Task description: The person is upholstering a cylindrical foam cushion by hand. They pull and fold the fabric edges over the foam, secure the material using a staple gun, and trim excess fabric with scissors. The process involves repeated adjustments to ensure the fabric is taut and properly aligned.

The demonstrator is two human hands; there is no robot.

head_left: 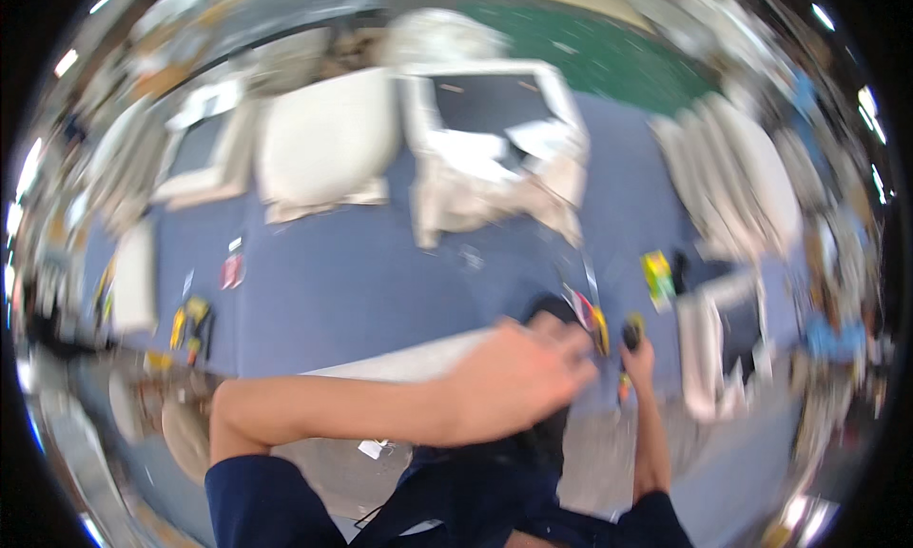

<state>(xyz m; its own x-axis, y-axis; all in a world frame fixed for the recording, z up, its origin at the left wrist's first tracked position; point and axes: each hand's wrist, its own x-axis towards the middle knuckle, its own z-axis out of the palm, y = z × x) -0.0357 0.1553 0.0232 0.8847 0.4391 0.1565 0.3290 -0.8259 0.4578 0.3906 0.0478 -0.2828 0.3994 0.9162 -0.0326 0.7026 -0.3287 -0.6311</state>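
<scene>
A small dark tool with a yellow tip (631, 331) is held up in the right hand (639, 358), just past the near edge of the big blue-grey work table (361, 291). The picture is blurred, so the kind of tool cannot be told. The right hand is closed round its lower part, with the top poking out.

Beside it, a dark rounded thing with red and yellow bits (575, 312) is touched by the left hand (514, 377). This hand is laid flat over it, fingers loosely together and bent a little — whether anything is pinched under them cannot be seen.

For the work to go well, the dark thing should probably be kept pressed still while the tool is brought in slowly and straight.

Further off, white foam-like panels (328, 134) and a white frame with a dark middle (495, 101) are spread on the table. Small yellow tools (190, 322) are lying at the left — well apart from the hands.
</scene>
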